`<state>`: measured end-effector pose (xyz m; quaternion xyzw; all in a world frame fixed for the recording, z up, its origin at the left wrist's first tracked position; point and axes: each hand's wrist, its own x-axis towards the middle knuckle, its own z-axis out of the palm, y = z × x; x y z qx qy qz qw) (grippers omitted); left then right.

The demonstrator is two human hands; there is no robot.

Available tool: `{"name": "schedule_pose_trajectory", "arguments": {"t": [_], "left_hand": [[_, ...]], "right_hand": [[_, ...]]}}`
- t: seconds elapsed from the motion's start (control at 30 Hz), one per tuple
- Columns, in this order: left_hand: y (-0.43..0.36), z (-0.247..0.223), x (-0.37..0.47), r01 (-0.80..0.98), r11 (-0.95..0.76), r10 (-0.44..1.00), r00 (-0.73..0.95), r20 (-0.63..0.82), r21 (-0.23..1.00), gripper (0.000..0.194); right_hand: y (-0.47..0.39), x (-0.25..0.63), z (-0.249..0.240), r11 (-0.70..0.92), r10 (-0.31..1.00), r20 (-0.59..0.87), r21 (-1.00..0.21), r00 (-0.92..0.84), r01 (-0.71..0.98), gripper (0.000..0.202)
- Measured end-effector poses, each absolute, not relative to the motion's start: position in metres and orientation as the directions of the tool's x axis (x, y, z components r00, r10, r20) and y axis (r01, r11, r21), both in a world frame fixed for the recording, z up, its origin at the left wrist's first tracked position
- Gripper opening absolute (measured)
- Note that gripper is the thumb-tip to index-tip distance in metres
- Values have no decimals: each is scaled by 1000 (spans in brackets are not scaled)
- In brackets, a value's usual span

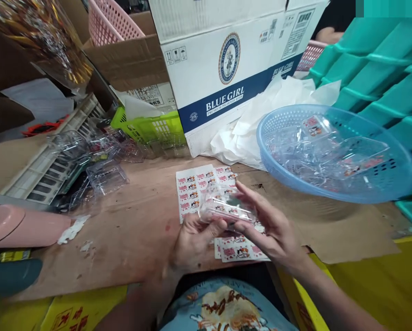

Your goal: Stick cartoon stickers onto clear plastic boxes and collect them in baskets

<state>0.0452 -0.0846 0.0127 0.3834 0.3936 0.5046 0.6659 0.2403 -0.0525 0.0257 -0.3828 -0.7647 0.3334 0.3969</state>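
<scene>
Between both hands, above the table, is a small clear plastic box [228, 212]. My left hand [194, 236] grips its left side, thumb along the near edge. My right hand [268, 225] holds the right side between thumb and fingers. Beneath lie sticker sheets [187, 193] printed with pink lettering and a cat picture; the box and hands cover part of them. Another sticker sheet [242, 252] shows near the table's front edge. On the right, a blue plastic basket [295, 193] holds several clear boxes, some bearing such stickers.
Clear plastic boxes [105, 177] pile up at the left, by a green basket [154, 126]. A pink bottle [26, 225] lies at the left edge. Behind stand a white carton [206, 59] and crumpled white paper [233, 138]. Teal bins [381, 69] are stacked at right; a person's arm [328, 35] shows behind.
</scene>
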Motion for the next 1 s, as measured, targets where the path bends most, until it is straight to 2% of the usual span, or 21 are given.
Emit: {"name": "schedule_pose_trajectory", "arguments": {"t": [0.07,0.1,0.17,0.23,0.3,0.37,0.4,0.47,0.53,0.57,0.63,0.7,0.73,0.8,0.87,0.93,1.0], "left_hand": [[-59,9,25,-79,98,982,172,-84,992,40],[-42,4,12,115,31,997,66,-39,993,43],[-3,-9,-13,505,-32,996,-54,69,863,56],[31,-22,-33,693,38,995,-95,40,720,67],[51,-31,-46,729,91,993,-121,-3,678,60],[55,-33,-51,703,98,993,-120,-18,705,42],[52,-31,-50,680,90,994,-112,-18,727,36],[41,-23,-43,635,72,996,-93,-17,769,35],[24,-10,-33,518,46,998,-51,-22,854,43],[15,-3,-29,401,39,999,-20,-34,915,47],[-2,12,-27,85,73,996,50,-78,994,50],[-15,21,-31,-174,149,986,98,-133,973,47],[-19,23,-36,-227,180,982,104,-160,957,42],[-23,22,-44,-270,219,975,96,-201,938,35],[-23,15,-48,-301,232,973,68,-221,925,31],[-23,6,-44,-355,235,971,43,-236,905,30],[-24,-1,-34,-407,220,973,22,-231,886,29]], "right_hand": [[-30,271,44,540,841,477,-713,-255,447,67],[-15,290,52,541,810,567,-623,-150,565,66],[14,331,65,424,753,658,-475,-9,771,64],[36,361,74,326,754,655,-318,-42,890,62],[48,365,79,290,737,665,-148,-122,945,62],[47,343,79,366,702,675,-70,-225,928,60],[44,324,78,443,689,670,-86,-278,892,58],[38,279,73,605,689,625,-219,-367,765,57],[38,235,63,674,729,529,-440,-436,593,69],[42,217,58,655,754,462,-569,-466,496,79],[53,189,46,499,793,296,-816,-532,291,89],[63,176,35,273,790,145,-953,-596,129,86],[66,173,31,190,778,100,-978,-621,81,84],[68,172,26,187,767,98,-980,-634,74,83],[63,173,24,380,807,227,-906,-545,186,75],[51,172,23,601,783,434,-714,-446,359,53],[37,167,20,728,685,569,-517,-455,449,27]]}}
